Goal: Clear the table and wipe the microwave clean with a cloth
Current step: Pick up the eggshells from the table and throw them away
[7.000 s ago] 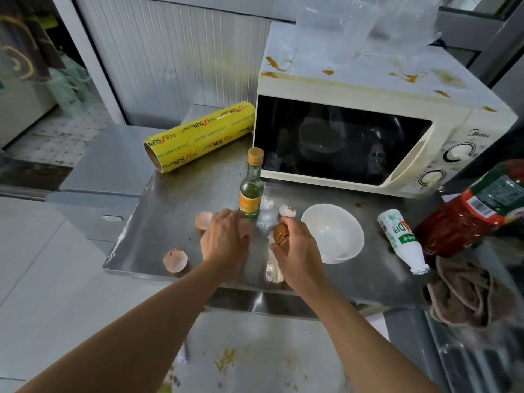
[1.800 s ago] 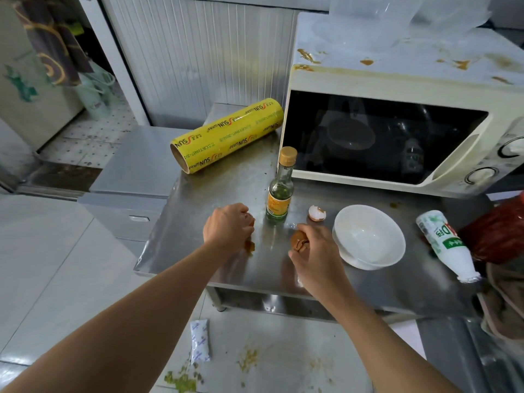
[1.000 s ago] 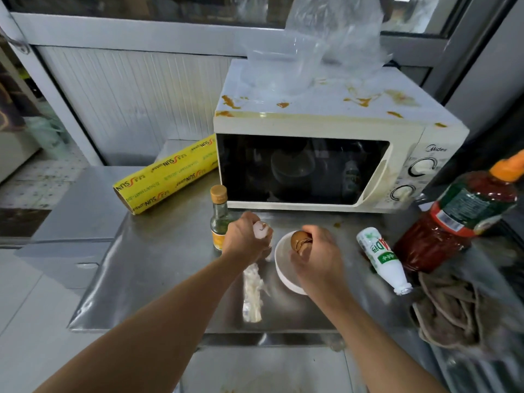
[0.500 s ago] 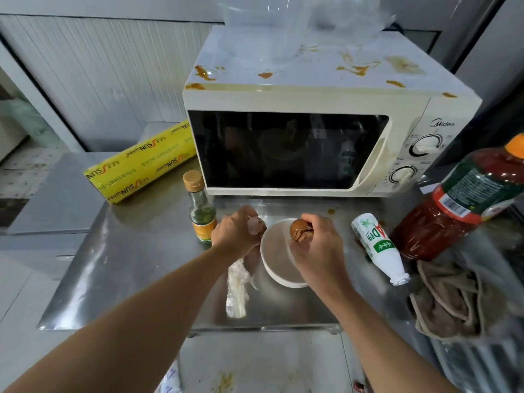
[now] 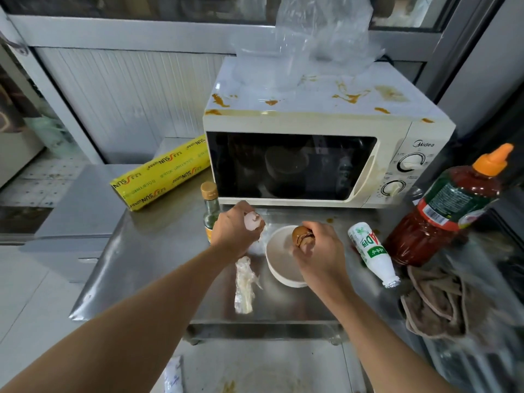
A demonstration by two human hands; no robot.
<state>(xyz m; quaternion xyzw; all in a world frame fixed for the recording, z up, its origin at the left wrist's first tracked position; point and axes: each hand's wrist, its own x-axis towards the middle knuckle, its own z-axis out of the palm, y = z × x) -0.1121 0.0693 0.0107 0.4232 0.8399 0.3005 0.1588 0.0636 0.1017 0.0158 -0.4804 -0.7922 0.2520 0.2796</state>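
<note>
Eggshells are held over the bowl (image 5: 279,268): a pale eggshell (image 5: 253,221) in the left hand (image 5: 235,234), a brown eggshell (image 5: 302,236) in the right hand (image 5: 320,253). Light and brittle, they are probably best cupped loosely.

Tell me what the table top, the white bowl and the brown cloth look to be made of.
Silver table top: brushed stainless steel, going by its dull grey sheen and blurred reflections.
Round white bowl: smooth and glossy, ceramic or melamine; the picture cannot settle which.
Crumpled brown cloth: soft matte fabric, probably towelling, lying in limp folds.
</note>
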